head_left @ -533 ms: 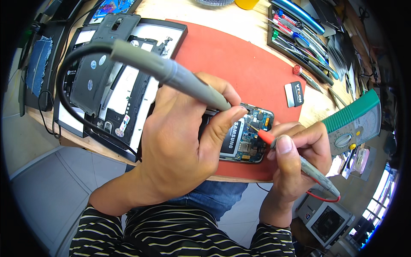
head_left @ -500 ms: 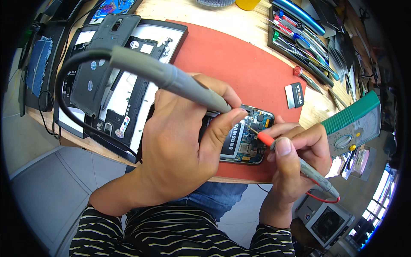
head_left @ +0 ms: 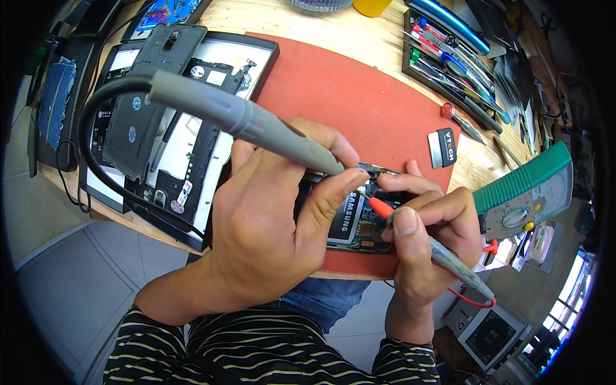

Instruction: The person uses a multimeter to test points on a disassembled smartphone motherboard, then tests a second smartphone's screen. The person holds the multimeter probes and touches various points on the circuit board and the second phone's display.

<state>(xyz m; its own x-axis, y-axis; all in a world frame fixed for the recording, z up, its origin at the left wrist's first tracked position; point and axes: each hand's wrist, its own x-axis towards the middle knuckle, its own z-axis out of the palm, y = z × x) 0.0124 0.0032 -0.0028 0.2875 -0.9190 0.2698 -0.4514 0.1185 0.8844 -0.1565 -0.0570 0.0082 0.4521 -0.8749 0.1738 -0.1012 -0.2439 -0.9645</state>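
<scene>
Wooden bench (head_left: 359,35) with rust-red work mat (head_left: 359,102) across the middle, grey tiled floor below the near edge.

Opened smartphone with exposed circuit board (head_left: 351,221) lying on near part of mat, mostly hidden under both hands.

Left hand (head_left: 269,224) curled over phone's left half, grip clamped on long grey test probe (head_left: 256,125) between thumb and fingers. Probe slanting up and left, tip down at phone's far edge, thick black cable (head_left: 90,154) looping left off its back end.

Right hand (head_left: 430,237) at phone's right side, grip clamped pen-style on second grey probe with red tip (head_left: 443,256). Red tip touching the board, thin red lead trailing off near-right.

Green-backed analogue multimeter (head_left: 532,192) just right of right hand, tilted, overhanging mat edge.

Black shallow tray (head_left: 266,54) at left holding dark grey phone back cover (head_left: 144,109) and stripped phone frame (head_left: 192,147).

Black tool tray with screwdrivers and tweezers (head_left: 449,58) far right. Small black-and-white rectangular part (head_left: 443,146) on mat's right edge, red-capped screwdriver (head_left: 459,122) just beyond it.

Yellow cup base (head_left: 372,6) at far edge.

Striped black-and-yellow sleeves (head_left: 256,353) along the bottom.
</scene>
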